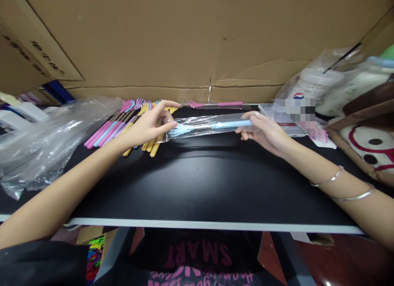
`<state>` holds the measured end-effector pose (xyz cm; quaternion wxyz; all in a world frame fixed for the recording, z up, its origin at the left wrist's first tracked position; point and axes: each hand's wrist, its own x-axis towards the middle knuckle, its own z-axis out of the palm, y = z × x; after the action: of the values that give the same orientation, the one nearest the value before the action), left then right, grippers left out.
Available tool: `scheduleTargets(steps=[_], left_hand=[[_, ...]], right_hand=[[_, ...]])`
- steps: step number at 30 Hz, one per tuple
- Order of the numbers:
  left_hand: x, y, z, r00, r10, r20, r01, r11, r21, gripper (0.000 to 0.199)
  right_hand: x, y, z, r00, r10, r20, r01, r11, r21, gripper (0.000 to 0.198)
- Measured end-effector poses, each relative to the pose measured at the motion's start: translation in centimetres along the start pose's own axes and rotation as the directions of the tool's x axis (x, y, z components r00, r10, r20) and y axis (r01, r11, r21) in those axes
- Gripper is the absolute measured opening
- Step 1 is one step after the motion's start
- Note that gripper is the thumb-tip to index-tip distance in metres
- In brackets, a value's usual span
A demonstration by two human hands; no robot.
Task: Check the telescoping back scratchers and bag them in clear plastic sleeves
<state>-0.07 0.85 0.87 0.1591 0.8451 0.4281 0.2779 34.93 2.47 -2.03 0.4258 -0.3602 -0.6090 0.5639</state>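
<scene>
A light blue back scratcher with a claw-shaped head lies inside a clear plastic sleeve, held level above the black table. My left hand pinches the sleeve's end by the claw. At the other end, my right hand grips the handle through the plastic. Just behind my left hand lies a row of loose back scratchers in pink, blue, purple and yellow. A pink back scratcher in clear wrapping rests at the table's back edge.
Clear plastic bags spread over the table's left side. A phone lies at the back right, beside a bagged white tub and a brown bag with a cartoon face. Cardboard walls the back. The table's pale front edge is near me.
</scene>
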Motion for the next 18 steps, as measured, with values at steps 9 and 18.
scheduleTargets(steps=[9,18], left_hand=[[0.0,0.5,0.7,0.995,-0.061,0.075,0.058,0.997,0.041,0.042],[-0.1,0.4,0.9,0.991,-0.083,0.109,0.077,0.995,0.061,0.038]], right_hand=[[0.0,0.1,-0.4,0.998,0.034,-0.047,-0.033,0.999,0.032,0.040],[-0.2,-0.8,0.4,1.000,0.013,-0.007,-0.013,1.000,0.023,0.060]])
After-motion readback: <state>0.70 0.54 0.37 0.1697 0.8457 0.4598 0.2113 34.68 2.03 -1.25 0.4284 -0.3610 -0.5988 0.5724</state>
